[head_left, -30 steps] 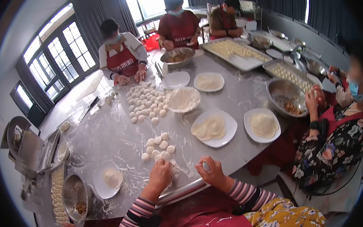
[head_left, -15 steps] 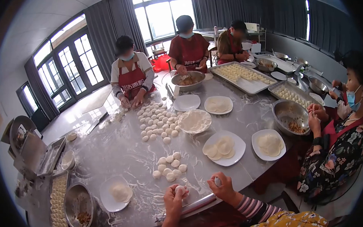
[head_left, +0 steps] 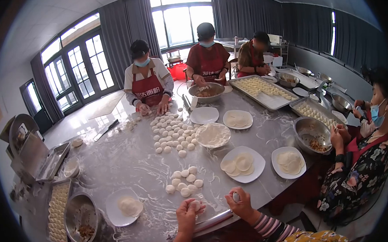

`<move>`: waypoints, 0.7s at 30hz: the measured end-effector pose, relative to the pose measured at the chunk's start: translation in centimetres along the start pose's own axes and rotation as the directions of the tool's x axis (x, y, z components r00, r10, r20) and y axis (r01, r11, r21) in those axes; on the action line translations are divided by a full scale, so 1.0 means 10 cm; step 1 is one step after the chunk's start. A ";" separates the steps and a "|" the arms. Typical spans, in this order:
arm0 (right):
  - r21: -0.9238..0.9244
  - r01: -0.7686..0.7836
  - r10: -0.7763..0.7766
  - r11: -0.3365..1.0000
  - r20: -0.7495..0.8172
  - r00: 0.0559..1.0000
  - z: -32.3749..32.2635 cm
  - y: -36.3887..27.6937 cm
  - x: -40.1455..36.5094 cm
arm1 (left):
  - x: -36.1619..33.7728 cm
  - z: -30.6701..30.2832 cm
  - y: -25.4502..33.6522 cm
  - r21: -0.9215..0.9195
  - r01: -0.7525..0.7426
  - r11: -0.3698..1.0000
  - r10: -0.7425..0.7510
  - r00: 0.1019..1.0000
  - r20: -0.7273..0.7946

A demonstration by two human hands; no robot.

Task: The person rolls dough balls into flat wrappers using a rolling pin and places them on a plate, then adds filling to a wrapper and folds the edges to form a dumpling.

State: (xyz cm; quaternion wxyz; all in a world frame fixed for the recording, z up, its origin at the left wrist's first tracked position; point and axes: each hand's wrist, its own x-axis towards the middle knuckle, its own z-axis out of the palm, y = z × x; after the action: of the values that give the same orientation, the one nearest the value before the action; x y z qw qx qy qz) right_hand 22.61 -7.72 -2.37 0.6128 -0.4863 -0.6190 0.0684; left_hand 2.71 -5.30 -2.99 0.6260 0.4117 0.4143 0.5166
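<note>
Just over the near table edge, my left hand [head_left: 186,215] is closed with a small round dough piece [head_left: 196,205] at its fingertips. My right hand [head_left: 242,206] is wrapped round a rolling pin [head_left: 236,197]; only its pale rounded end shows, pointing up toward the camera, and the rest is hidden in the fist. Beyond my left hand lies a small group of flattened dough rounds [head_left: 185,183] on the floury steel table [head_left: 130,168]. Ahead of my right hand, a white plate [head_left: 259,170] carries several rolled wrappers [head_left: 243,163].
A larger spread of dough pieces [head_left: 172,133] lies mid-table beside a flour bowl [head_left: 213,135]. Wrapper plates [head_left: 113,210] stand around. Filling bowls [head_left: 69,215] and dumpling trays [head_left: 59,187] are at both sides. Co-workers in red aprons stand across; another sits at right.
The view has shifted slightly, so the table scene sits a little further right and lower. Both my hands keep their holds. The co-worker at the far left has raised their head somewhat.
</note>
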 end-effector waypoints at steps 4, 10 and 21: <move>-0.004 -0.014 0.014 1.000 0.009 1.000 -0.01 -0.01 -0.01 | 0.02 -0.02 -0.01 -0.078 -0.003 0.997 0.001 1.000 -0.029; 0.009 -0.012 0.012 1.000 0.010 1.000 -0.01 -0.01 -0.01 | -0.02 0.00 0.02 -0.056 -0.043 0.997 0.044 0.999 0.003; 0.019 -0.007 0.007 1.000 0.021 1.000 -0.01 0.01 -0.01 | -0.01 0.02 0.04 -0.082 0.005 0.997 -0.008 0.999 -0.037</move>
State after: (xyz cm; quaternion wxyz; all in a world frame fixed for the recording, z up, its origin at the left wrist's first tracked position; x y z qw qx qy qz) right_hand 22.74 -7.81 -2.47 0.6107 -0.4820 -0.6230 0.0815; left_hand 2.78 -5.33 -2.57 0.6363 0.3747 0.4058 0.5385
